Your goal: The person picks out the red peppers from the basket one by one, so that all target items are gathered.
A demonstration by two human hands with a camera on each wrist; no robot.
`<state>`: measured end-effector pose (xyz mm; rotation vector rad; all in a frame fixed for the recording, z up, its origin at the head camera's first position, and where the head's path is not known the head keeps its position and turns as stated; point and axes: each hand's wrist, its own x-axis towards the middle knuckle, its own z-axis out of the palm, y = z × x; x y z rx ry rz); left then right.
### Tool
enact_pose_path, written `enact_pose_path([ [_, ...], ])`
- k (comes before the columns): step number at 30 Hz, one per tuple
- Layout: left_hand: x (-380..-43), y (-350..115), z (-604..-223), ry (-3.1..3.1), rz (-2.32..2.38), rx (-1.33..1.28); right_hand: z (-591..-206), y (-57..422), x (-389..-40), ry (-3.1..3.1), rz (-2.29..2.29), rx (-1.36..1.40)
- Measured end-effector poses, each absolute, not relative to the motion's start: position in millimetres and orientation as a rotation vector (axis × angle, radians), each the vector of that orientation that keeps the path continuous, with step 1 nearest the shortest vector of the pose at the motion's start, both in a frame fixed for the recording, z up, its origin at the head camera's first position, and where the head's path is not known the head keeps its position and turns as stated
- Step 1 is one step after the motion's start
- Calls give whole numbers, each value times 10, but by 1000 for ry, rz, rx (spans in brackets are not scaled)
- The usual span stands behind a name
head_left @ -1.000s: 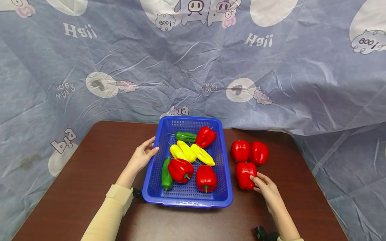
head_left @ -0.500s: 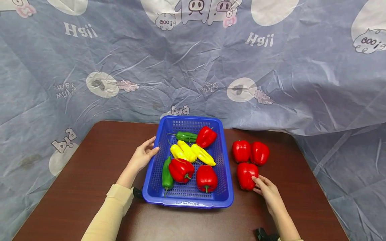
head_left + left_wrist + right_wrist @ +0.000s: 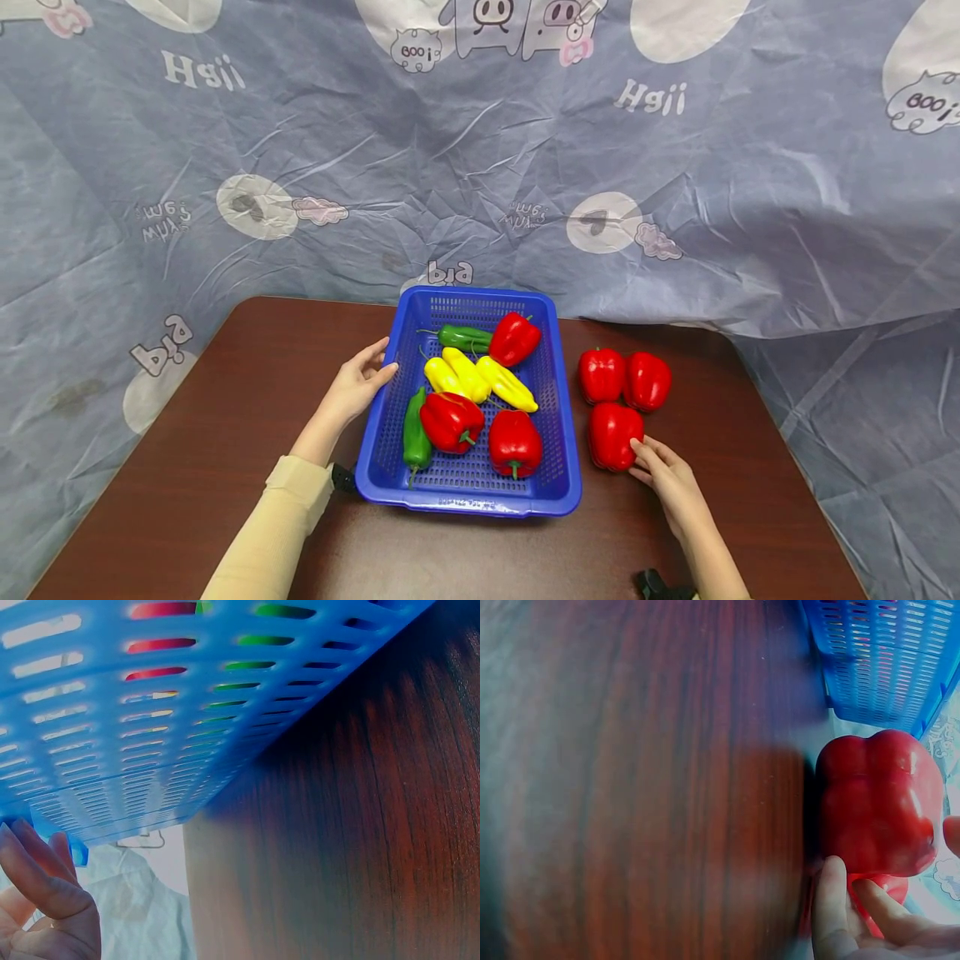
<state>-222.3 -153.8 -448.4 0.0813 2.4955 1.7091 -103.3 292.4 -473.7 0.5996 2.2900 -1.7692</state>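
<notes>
My left hand holds the left rim of a blue plastic basket, thumb over the edge and fingers along the outer side. In the left wrist view, the fingers bend up at the far end of the slotted basket wall. On the table to the basket's right, the fingertips of my right hand touch the right side of a red bell pepper. The right wrist view has this bell pepper close up, fingers at its lower side and the thumb at the frame's right edge.
Two more red bell peppers stand just behind. Inside the basket lie several yellow peppers, green peppers and red bell peppers. A printed grey-blue curtain hangs behind the brown table.
The red bell pepper at my right hand has shifted slightly right, and the fingertips now overlap less of it. My left hand and the basket stay put.
</notes>
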Motion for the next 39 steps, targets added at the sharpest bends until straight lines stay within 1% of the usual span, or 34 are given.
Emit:
enact_pose_path([
  [10,-2193,-1540,-4491,2508,1763,142,-4581,2957,-1048,2346,-1710,581],
  [19,-2239,-1545,-4498,2487,1717,93,-4279,2939,-1152,2465,-1695,612],
  [23,-2235,-1542,-4482,2491,1709,90,-4107,2878,-1220,2509,-1740,583],
  [33,-2218,-1548,-4478,2485,1735,107,-3593,2627,-1413,2661,-1684,341],
  [39,-2198,-1533,-4472,2491,1778,138,-3361,2388,-1528,2682,-1701,197],
])
